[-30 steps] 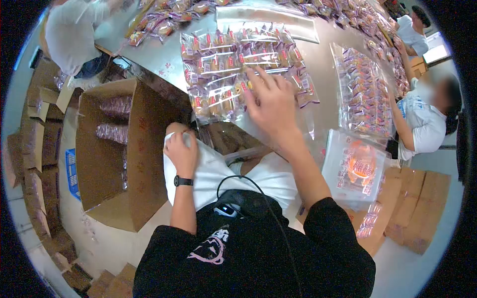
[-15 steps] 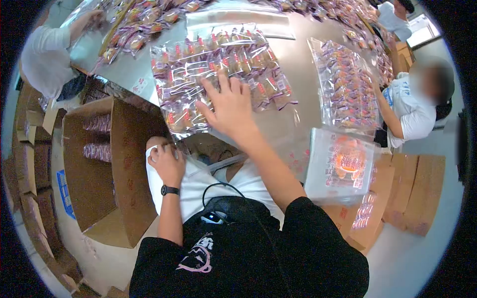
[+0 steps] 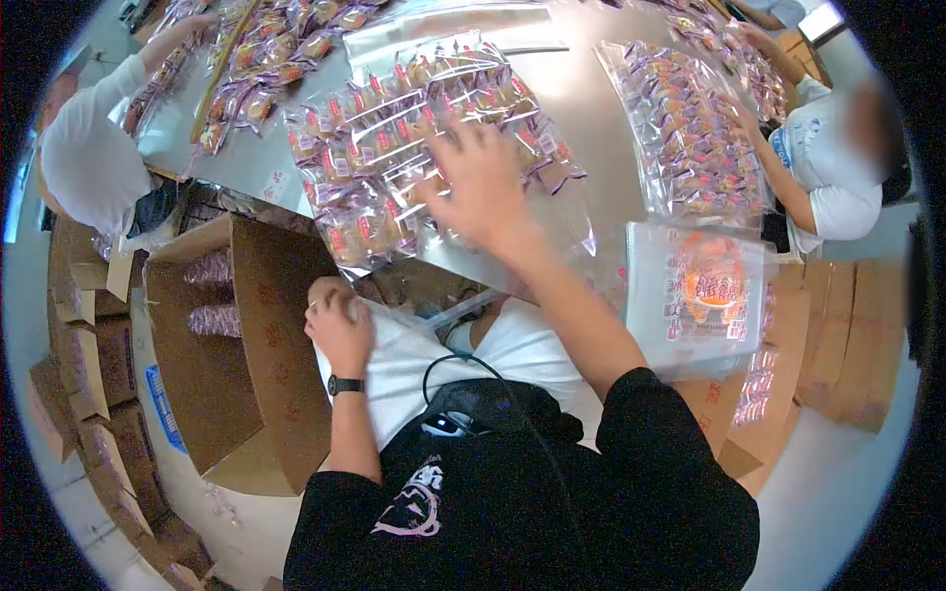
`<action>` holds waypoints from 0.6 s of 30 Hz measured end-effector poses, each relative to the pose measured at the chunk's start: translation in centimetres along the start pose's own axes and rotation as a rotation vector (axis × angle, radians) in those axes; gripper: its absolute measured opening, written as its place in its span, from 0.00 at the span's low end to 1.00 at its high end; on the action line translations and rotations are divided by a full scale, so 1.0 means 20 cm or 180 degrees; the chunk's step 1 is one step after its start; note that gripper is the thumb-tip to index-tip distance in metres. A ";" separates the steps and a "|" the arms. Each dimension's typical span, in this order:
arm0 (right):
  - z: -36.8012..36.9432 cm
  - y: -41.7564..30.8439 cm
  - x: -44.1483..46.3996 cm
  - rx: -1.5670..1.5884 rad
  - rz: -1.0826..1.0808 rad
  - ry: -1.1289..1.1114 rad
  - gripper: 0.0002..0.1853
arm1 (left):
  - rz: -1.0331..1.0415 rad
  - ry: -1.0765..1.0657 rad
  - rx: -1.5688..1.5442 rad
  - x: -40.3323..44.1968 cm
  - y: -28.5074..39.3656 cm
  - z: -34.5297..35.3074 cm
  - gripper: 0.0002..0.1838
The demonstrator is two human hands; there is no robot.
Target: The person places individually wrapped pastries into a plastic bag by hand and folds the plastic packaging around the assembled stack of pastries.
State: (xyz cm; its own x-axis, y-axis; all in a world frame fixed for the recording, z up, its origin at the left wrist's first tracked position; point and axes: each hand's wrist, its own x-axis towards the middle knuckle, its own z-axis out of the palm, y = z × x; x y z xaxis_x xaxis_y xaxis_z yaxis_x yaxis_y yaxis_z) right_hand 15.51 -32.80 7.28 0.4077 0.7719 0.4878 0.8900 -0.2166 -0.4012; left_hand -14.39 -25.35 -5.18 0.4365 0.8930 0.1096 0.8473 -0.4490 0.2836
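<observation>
My right hand [image 3: 478, 187] is over a large clear plastic bag [image 3: 360, 182] filled with rows of small individually wrapped pastries. Its fingers are spread, slightly smeared by motion; whether the fingertips press on the bag I cannot tell. The bag lies flat on the metal table, its near edge at the table's front. On my left knee, over the white shorts [image 3: 394, 350], rests my left hand [image 3: 338, 320], fingers apart and holding nothing. A dark watch is on that wrist.
An open cardboard box [image 3: 281, 345] with packed bags stands at my left. To my right lies a stack of printed clear bags [image 3: 695, 295]. Another filled bag [image 3: 680, 128] is by a person at right; a second person works at left. Loose wrapped pastries [image 3: 276, 59] lie at the back.
My right hand has shifted slightly to the right over the bag. The whole view has tilted a little. My left hand stays on the knee.
</observation>
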 end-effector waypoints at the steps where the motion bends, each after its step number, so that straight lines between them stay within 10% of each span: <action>1: -0.04 0.05 0.00 -0.0200 0.0030 0.0127 0.31 | -0.0048 0.0008 -0.0077 -0.01 -0.02 0.00 0.22; 10: -0.17 0.12 -0.45 0.0396 -0.0269 0.0341 0.22 | -0.0537 -0.0507 -0.0371 0.09 -0.17 0.01 0.45; 18: 0.04 -0.26 -0.48 0.0268 -0.0388 -0.0015 0.28 | -0.0902 -0.0528 -0.0066 0.16 -0.07 0.02 0.44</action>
State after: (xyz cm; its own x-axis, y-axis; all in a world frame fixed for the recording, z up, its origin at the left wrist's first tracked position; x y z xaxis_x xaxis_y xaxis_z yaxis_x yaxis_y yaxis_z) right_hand 6.73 -38.58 4.10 0.2965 0.7922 0.5334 0.9125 -0.0702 -0.4029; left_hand -14.04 -21.97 -5.65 0.2290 0.9644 -0.1325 0.9365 -0.1811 0.3002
